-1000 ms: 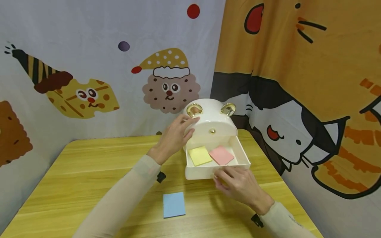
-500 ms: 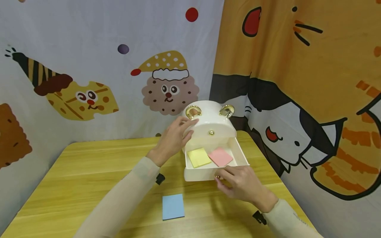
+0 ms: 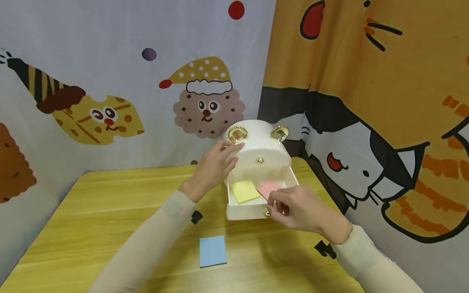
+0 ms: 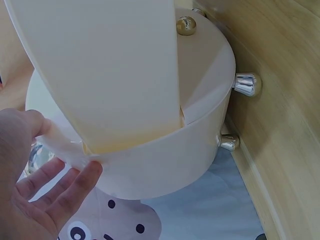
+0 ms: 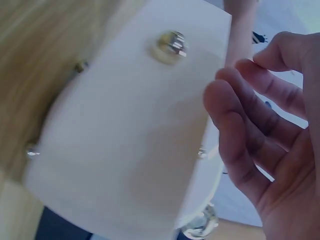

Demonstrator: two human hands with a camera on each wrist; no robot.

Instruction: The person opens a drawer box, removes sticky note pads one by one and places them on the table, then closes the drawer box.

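Observation:
A white drawer box (image 3: pixel 269 132) with gold ears stands at the back of the table, its lower drawer (image 3: pixel 244 212) pulled out. Inside the drawer lie a yellow sticky-note pad (image 3: pixel 244 191) and a pink sticky-note pad (image 3: pixel 266 188). My left hand (image 3: pixel 209 170) rests its fingertips on the box's left side near one ear; the left wrist view shows its thumb and fingers (image 4: pixel 75 192) spread against the rounded wall. My right hand (image 3: pixel 305 208) hovers at the drawer's front beside its gold knob (image 3: pixel 267 214). In the right wrist view its loosely bent fingers (image 5: pixel 235 145) hold nothing.
A blue sticky-note pad (image 3: pixel 213 251) lies on the wooden table (image 3: pixel 121 219) in front of the drawer. Cartoon-printed cloths (image 3: pixel 124 36) hang close behind and to the right of the table.
My right hand has let go of the drawer knob and risen slightly, now partly covering the pink pad. The left hand has stayed on the box, and the drawer remains pulled out.

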